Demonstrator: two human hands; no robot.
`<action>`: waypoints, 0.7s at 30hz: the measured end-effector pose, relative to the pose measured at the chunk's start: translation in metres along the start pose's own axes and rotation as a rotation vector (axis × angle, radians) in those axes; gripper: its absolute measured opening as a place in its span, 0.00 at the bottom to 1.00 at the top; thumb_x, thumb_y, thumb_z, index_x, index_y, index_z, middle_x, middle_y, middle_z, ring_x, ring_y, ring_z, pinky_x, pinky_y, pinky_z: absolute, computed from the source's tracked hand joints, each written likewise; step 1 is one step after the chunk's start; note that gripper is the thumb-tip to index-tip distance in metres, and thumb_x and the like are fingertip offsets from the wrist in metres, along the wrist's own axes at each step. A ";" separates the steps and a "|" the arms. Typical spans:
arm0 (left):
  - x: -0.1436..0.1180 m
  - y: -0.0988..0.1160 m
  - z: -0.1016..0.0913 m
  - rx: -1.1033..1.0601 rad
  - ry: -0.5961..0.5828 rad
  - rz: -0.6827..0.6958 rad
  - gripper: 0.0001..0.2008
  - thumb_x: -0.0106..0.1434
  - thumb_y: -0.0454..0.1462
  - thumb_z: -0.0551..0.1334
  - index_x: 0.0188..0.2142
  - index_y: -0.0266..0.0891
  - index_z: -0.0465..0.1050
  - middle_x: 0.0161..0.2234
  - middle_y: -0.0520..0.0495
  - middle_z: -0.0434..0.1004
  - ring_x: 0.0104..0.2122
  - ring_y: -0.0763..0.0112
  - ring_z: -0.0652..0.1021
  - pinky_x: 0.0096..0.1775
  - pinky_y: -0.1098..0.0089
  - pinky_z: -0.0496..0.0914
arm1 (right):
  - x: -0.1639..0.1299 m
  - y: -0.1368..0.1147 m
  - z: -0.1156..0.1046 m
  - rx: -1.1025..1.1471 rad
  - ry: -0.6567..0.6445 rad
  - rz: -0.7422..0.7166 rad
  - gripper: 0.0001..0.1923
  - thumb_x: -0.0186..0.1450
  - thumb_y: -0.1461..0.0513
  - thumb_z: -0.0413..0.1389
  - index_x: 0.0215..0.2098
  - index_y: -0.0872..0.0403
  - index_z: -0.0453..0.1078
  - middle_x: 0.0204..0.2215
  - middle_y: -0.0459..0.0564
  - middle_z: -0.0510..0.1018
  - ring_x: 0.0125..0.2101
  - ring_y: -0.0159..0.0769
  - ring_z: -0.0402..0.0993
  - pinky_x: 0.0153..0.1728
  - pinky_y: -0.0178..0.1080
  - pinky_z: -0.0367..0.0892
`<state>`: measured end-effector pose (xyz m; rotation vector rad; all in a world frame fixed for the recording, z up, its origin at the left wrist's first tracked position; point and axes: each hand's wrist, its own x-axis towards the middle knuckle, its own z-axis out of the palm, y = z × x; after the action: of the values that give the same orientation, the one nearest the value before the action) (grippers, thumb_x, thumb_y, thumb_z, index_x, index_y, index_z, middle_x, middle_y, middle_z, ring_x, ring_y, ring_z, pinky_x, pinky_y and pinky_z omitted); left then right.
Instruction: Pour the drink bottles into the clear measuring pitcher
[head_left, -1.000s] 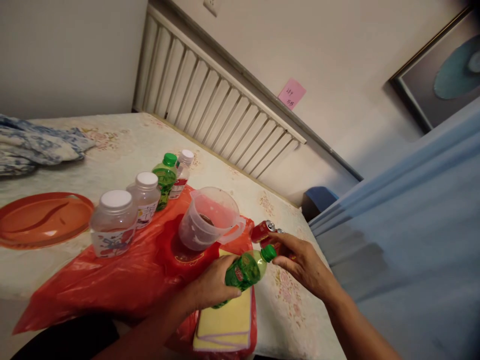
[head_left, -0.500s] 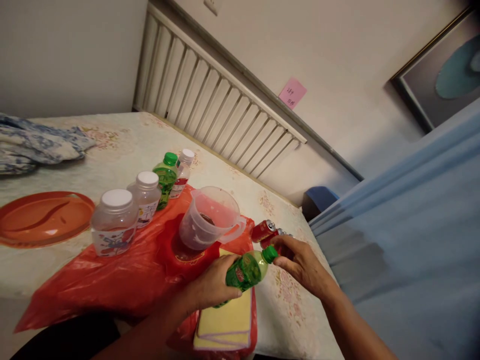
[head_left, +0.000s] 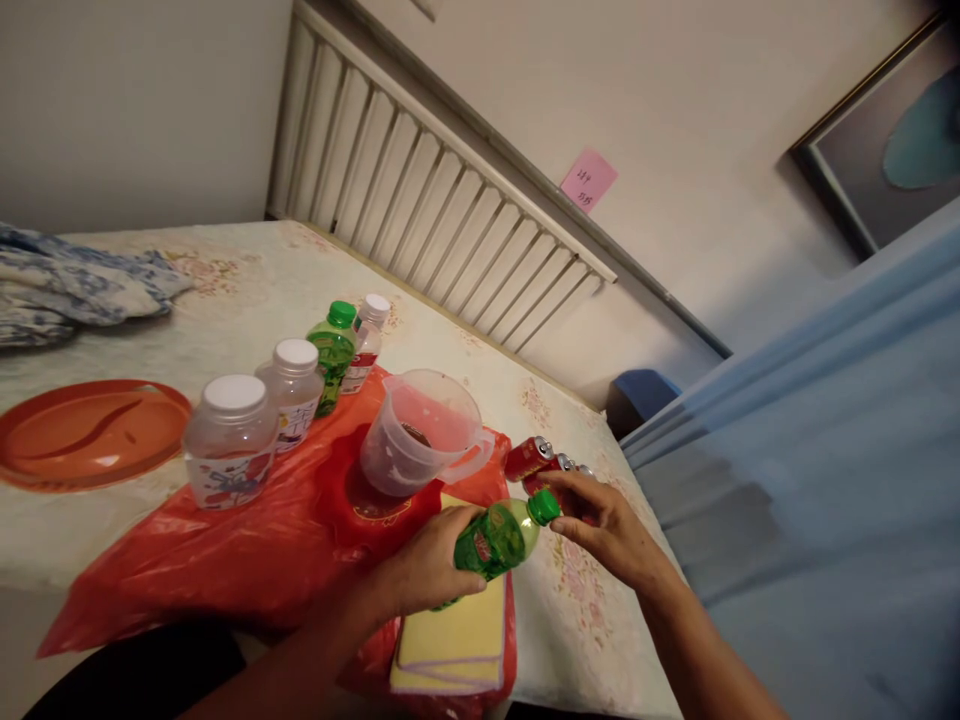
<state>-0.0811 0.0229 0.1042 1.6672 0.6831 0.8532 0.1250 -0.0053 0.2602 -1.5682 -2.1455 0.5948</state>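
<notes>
My left hand grips the body of a green plastic bottle, held tilted with its neck pointing right. My right hand has its fingers pinched on the bottle's green cap. Just behind the cap lie red drink cans on their sides. A clear plastic measuring jug with a little dark residue stands on a red plastic bag left of my hands. Yellow cloths lie folded under the bottle.
Two white-lidded clear jars, a second green bottle and a small white-capped bottle stand in a row. An orange tray lies far left. Blue-patterned fabric lies behind it. A slatted headboard borders the surface.
My right hand's fingers have shifted slightly around the green cap. The bottle and my left hand stay almost in place; the view has drifted a little.
</notes>
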 end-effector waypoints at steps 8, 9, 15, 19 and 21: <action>0.000 0.002 0.000 -0.013 0.029 0.024 0.33 0.45 0.32 0.67 0.54 0.42 0.68 0.49 0.47 0.75 0.45 0.61 0.74 0.48 0.64 0.68 | -0.005 0.016 0.022 0.250 0.146 0.095 0.25 0.58 0.45 0.63 0.46 0.52 0.73 0.34 0.49 0.76 0.33 0.39 0.71 0.34 0.38 0.67; 0.000 0.003 0.000 -0.016 0.038 0.025 0.33 0.45 0.32 0.67 0.53 0.42 0.68 0.48 0.47 0.75 0.45 0.61 0.75 0.48 0.65 0.69 | -0.008 0.019 0.028 0.306 0.186 0.110 0.28 0.56 0.45 0.64 0.49 0.51 0.71 0.34 0.48 0.77 0.33 0.39 0.72 0.34 0.38 0.67; 0.003 0.003 0.002 -0.031 0.114 0.048 0.31 0.44 0.32 0.69 0.51 0.43 0.70 0.47 0.47 0.75 0.46 0.59 0.74 0.48 0.63 0.69 | -0.026 0.028 0.076 0.493 0.225 0.172 0.27 0.53 0.52 0.68 0.49 0.51 0.73 0.37 0.49 0.80 0.35 0.41 0.75 0.35 0.38 0.71; 0.006 -0.001 0.004 -0.028 0.114 0.093 0.33 0.43 0.34 0.71 0.51 0.42 0.69 0.46 0.47 0.75 0.46 0.58 0.74 0.48 0.61 0.69 | -0.028 0.020 0.105 0.541 0.310 0.227 0.27 0.51 0.55 0.68 0.48 0.52 0.74 0.41 0.51 0.82 0.40 0.45 0.78 0.41 0.43 0.73; 0.007 -0.003 0.005 -0.039 0.109 0.104 0.33 0.42 0.34 0.72 0.50 0.41 0.70 0.45 0.47 0.75 0.45 0.58 0.74 0.47 0.61 0.69 | -0.025 0.015 0.112 0.507 0.388 0.251 0.25 0.50 0.55 0.68 0.46 0.52 0.75 0.40 0.52 0.83 0.40 0.46 0.79 0.42 0.44 0.74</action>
<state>-0.0729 0.0259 0.1019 1.6416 0.6550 1.0315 0.0809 -0.0357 0.1575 -1.5153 -1.3903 0.7674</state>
